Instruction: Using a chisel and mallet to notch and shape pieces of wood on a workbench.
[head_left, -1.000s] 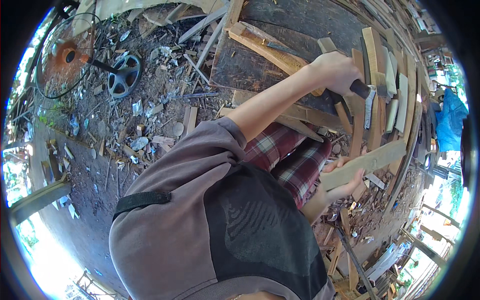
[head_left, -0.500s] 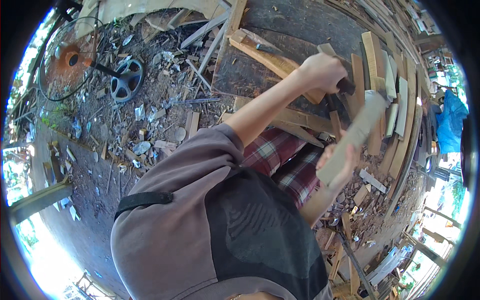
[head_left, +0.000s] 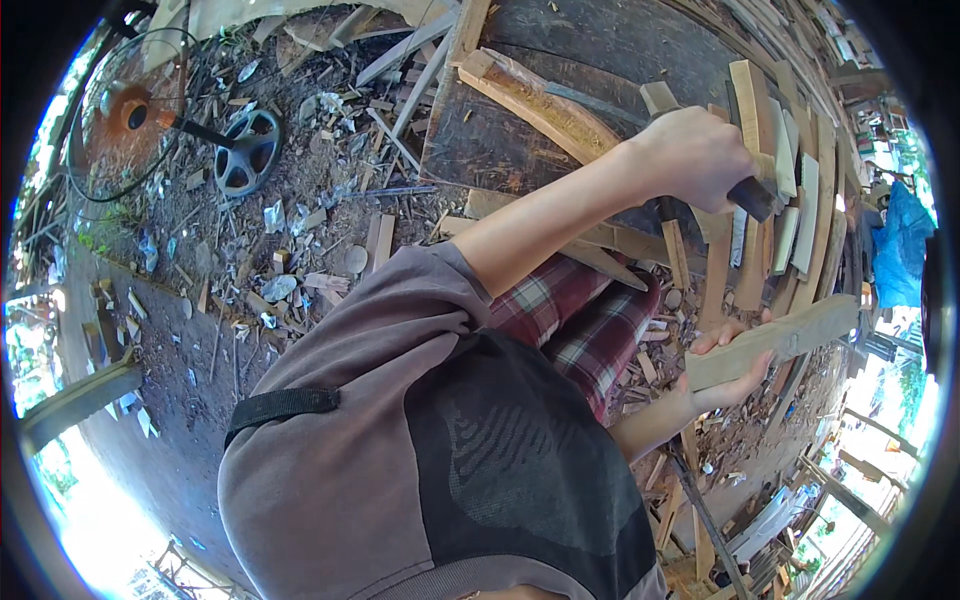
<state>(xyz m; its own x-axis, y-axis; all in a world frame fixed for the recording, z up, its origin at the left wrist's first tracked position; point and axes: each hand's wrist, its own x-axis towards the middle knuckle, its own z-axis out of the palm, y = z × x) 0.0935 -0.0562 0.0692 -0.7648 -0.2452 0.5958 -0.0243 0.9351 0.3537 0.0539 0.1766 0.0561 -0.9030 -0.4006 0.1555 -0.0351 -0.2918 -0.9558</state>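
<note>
Gripped in the closed left hand (head_left: 700,155) is a dark tool handle (head_left: 752,199), its blunt end jutting from the fist toward the lower right; the working part cannot be made out, so the kind of tool is left unnamed. A short, pale wooden board (head_left: 775,342) is held in the right hand (head_left: 730,392), below the handle and apart from it. The board is clasped toward its nearer end, with fingers (head_left: 712,338) curled at the upper edge and the palm set along the lower one; the far end is pointed right, unsupported.

Just beyond the handle, timber strips (head_left: 785,150) are ranged side by side. Past the left forearm (head_left: 560,205), a dark plank bench (head_left: 490,150) is seen, with a thick length of sawn timber (head_left: 540,108) laid on it and a narrow grey bar (head_left: 595,103) next to that. Plaid trousers (head_left: 600,345) are worn, and a grey-and-black shirt (head_left: 430,440). Bare ground (head_left: 200,340) to the left is littered with wood scraps (head_left: 380,242). At upper left, an orange-hubbed fan (head_left: 130,115) is joined by a pole to a black spoked base (head_left: 248,152). At far right, a blue sheet (head_left: 900,240) is noted.
</note>
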